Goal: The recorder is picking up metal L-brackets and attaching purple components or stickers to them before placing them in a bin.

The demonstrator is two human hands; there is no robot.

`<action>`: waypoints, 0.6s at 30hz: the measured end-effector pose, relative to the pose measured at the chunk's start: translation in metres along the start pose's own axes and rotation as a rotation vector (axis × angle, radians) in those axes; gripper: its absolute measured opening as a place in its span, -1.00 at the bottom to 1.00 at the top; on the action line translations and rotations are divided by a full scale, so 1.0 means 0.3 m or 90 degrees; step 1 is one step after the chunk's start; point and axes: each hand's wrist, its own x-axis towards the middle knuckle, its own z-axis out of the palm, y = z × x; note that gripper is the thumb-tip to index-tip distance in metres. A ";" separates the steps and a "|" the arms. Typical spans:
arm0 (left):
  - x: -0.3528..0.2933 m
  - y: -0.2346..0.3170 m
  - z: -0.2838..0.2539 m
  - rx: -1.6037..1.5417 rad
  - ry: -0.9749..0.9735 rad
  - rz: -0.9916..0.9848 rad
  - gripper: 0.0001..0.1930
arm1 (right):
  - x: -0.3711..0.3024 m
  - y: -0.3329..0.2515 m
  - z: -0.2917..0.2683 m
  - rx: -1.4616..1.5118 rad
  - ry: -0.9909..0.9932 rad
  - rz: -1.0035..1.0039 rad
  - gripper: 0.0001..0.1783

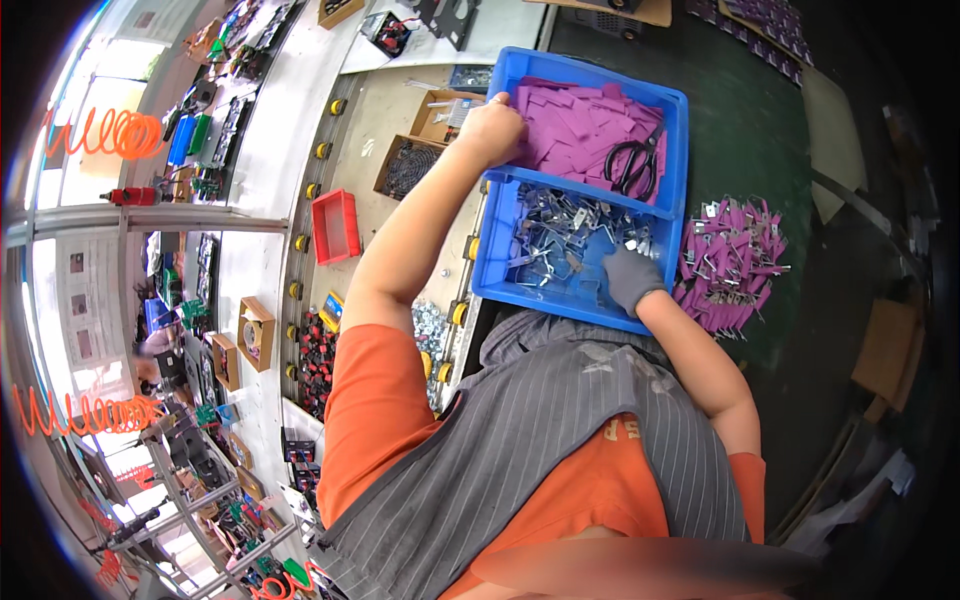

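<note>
My bare left hand is curled at the left wall of the far blue bin, next to a heap of purple strips. Its fingertips are turned away, so what they hold is hidden. My right hand, in a grey glove with blue fingers, reaches into the near blue bin. Its fingers are drawn together among small metal brackets; I cannot make out what is between them. Black-handled scissors lie on the purple strips.
Right of the bins, metal pieces with purple strips are piled on the green surface. To the left are a red tray, a cardboard box of dark parts, loose metal hardware and a line with yellow rollers.
</note>
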 end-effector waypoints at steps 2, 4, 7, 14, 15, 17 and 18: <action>-0.002 -0.032 0.019 0.014 0.026 0.071 -0.89 | -0.023 0.013 -0.054 0.207 0.045 -0.021 -0.75; -0.006 -0.036 0.024 0.009 0.035 0.063 -0.90 | -0.053 0.012 -0.103 0.557 0.084 -0.017 -0.77; -0.018 -0.005 -0.014 0.016 0.037 0.056 -0.89 | -0.010 0.031 -0.116 1.031 -0.006 0.153 -0.80; -0.048 0.002 -0.030 -0.188 0.151 0.045 -0.86 | 0.250 0.042 0.088 1.273 0.130 0.136 -0.85; -0.050 0.006 -0.032 -0.223 0.173 0.044 -0.87 | 0.216 0.000 0.007 1.726 0.096 0.327 -0.88; -0.056 0.019 -0.034 -0.259 0.199 0.045 -0.88 | 0.231 0.032 0.085 1.769 0.109 0.273 -0.92; -0.054 0.027 -0.036 -0.276 0.210 0.039 -0.88 | 0.229 0.050 0.117 1.662 0.139 0.160 -0.91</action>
